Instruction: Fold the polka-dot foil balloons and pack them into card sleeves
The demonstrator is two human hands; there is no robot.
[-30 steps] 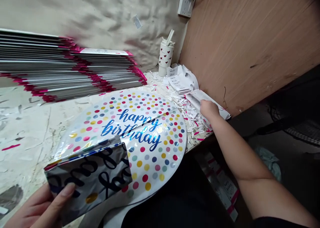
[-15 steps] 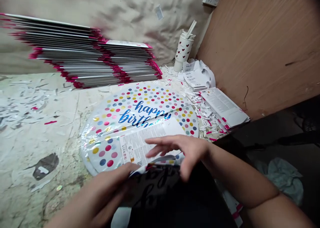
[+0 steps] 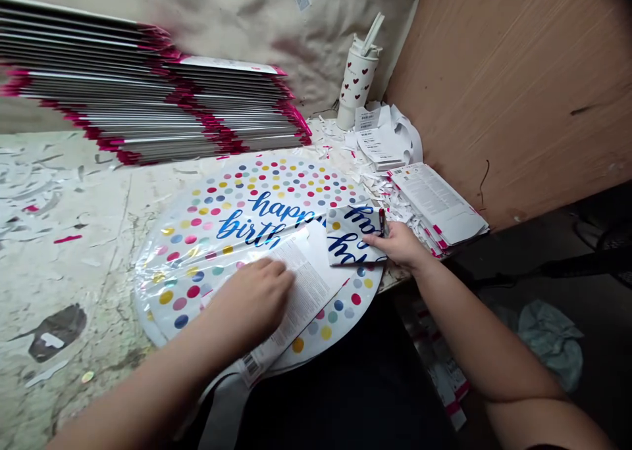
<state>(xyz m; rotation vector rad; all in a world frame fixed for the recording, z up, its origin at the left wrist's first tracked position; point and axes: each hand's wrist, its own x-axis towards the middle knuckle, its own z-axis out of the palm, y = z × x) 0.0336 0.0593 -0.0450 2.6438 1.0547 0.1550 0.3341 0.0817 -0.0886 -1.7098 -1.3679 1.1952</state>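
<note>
Round foil balloon point(image 3: 276, 187) on worktop point(image 3: 74, 174): left hand point(image 3: 251, 299) open, flat on printed sheet point(image 3: 311, 285); right hand point(image 3: 399, 246) pinching folded foil balloon point(image 3: 353, 235); sheet may slide on slick foil if pressure eases.

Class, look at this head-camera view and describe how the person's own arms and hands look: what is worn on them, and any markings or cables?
The left hand and right hand are bare, with no visible gloves, rings or bracelets. The forearms show no watch, markings or cables. A dark sleeve barely shows at the bottom edge, high on the right arm.
</note>
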